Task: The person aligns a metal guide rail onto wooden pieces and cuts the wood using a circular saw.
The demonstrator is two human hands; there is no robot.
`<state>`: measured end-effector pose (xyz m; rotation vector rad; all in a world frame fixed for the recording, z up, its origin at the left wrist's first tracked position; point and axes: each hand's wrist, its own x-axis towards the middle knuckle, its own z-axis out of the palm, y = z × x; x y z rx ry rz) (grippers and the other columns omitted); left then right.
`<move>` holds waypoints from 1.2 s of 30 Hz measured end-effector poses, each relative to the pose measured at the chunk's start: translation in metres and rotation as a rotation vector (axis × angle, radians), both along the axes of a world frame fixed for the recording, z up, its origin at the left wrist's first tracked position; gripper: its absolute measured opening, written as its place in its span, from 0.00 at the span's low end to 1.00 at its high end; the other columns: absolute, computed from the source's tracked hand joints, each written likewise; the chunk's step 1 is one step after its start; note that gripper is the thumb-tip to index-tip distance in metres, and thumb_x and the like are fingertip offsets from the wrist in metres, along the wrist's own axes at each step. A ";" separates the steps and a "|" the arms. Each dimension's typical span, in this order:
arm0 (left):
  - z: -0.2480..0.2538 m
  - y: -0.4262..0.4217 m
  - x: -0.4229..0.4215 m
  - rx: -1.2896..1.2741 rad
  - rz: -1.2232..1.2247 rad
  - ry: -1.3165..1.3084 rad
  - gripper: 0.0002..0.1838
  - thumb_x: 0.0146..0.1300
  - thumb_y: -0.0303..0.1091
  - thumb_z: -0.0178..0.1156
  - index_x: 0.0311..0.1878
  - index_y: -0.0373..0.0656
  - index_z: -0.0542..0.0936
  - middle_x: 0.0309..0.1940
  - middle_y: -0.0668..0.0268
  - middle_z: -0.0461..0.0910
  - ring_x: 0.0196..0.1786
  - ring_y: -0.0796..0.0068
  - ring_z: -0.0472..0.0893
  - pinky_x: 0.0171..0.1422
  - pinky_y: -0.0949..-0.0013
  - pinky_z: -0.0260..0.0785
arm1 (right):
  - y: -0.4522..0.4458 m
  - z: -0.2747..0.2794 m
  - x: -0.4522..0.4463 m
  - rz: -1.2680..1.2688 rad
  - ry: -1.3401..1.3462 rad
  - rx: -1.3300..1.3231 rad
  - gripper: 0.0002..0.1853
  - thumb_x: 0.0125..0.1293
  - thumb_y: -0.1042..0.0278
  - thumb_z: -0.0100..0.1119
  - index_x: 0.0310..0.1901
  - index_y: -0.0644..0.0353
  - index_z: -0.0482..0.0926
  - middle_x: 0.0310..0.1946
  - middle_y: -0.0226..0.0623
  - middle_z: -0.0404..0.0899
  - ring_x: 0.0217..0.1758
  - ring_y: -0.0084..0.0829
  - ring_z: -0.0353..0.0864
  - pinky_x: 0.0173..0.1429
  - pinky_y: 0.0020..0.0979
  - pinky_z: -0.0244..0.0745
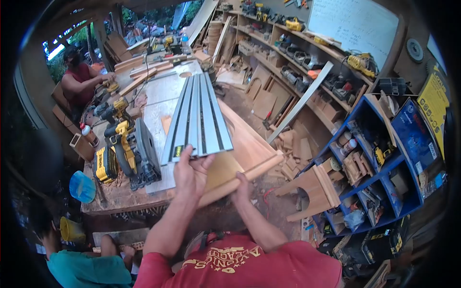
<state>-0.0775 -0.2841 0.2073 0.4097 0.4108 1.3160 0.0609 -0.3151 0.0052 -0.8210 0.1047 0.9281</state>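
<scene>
My left hand (190, 175) is closed on the near end of a long aluminium guide rail (197, 115) with black strips and a small yellow label. The rail slants away from me over the workbench. My right hand (243, 188) grips the near edge of a wooden panel (249, 139) with a thick rounded border, which lies partly beneath the rail. To the left of the rail, on the bench, stands a yellow and black circular saw (139, 153) with its battery toward the left. A yellow drill (115, 110) sits just behind it.
The workbench (115, 204) carries a bottle (90, 134) and wood strips. One person (84, 81) works at its far left; another in a teal shirt (89, 270) is low at left. On the right are an arched wooden piece (312, 192), a blue shelf unit (345, 189) and tool shelves (288, 67).
</scene>
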 end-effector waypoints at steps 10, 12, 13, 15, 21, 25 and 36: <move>-0.079 -0.051 0.019 -0.189 -0.124 0.051 0.21 0.75 0.29 0.54 0.68 0.34 0.66 0.62 0.54 0.74 0.64 0.50 0.79 0.62 0.46 0.82 | 0.016 -0.001 -0.064 0.473 -0.269 -0.191 0.26 0.75 0.54 0.55 0.64 0.68 0.74 0.57 0.43 0.81 0.57 0.36 0.83 0.62 0.36 0.78; -0.079 -0.050 0.021 -0.175 -0.122 0.030 0.21 0.76 0.30 0.54 0.68 0.33 0.66 0.62 0.55 0.74 0.65 0.51 0.79 0.63 0.46 0.81 | 0.011 -0.004 -0.064 0.524 -0.271 -0.133 0.27 0.76 0.52 0.52 0.65 0.66 0.74 0.58 0.42 0.81 0.58 0.37 0.82 0.64 0.37 0.77; -0.079 -0.051 0.020 -0.172 -0.128 0.027 0.21 0.76 0.30 0.54 0.68 0.33 0.66 0.62 0.55 0.75 0.66 0.52 0.78 0.64 0.46 0.81 | 0.011 -0.006 -0.063 0.552 -0.289 -0.099 0.27 0.77 0.51 0.51 0.65 0.65 0.74 0.58 0.42 0.81 0.59 0.37 0.82 0.65 0.37 0.77; -0.090 -0.054 0.015 -0.178 -0.125 0.041 0.22 0.76 0.30 0.55 0.69 0.37 0.67 0.62 0.57 0.76 0.64 0.55 0.80 0.64 0.45 0.80 | 0.009 -0.012 -0.051 0.598 -0.488 0.059 0.27 0.78 0.49 0.49 0.66 0.63 0.73 0.59 0.42 0.80 0.60 0.38 0.81 0.67 0.38 0.76; -0.142 -0.098 0.013 -0.267 -0.315 0.210 0.25 0.80 0.38 0.51 0.74 0.40 0.60 0.65 0.54 0.72 0.67 0.46 0.77 0.67 0.44 0.78 | -0.019 -0.005 0.071 0.772 -0.139 -0.150 0.22 0.79 0.60 0.46 0.63 0.67 0.77 0.58 0.45 0.82 0.58 0.38 0.84 0.62 0.40 0.79; -0.196 -0.107 0.007 -0.170 -0.733 0.614 0.28 0.81 0.48 0.50 0.73 0.37 0.66 0.66 0.53 0.76 0.65 0.48 0.79 0.63 0.49 0.79 | 0.010 0.033 0.127 0.856 -0.322 -0.219 0.23 0.78 0.57 0.50 0.61 0.69 0.77 0.52 0.45 0.85 0.46 0.35 0.88 0.51 0.31 0.84; -0.134 -0.043 -0.060 0.233 -0.502 1.625 0.15 0.70 0.36 0.63 0.34 0.34 0.88 0.26 0.60 0.88 0.31 0.75 0.84 0.41 0.67 0.77 | 0.034 0.046 0.096 0.688 -0.969 -0.711 0.42 0.69 0.59 0.61 0.76 0.72 0.52 0.59 0.70 0.76 0.65 0.64 0.77 0.71 0.51 0.68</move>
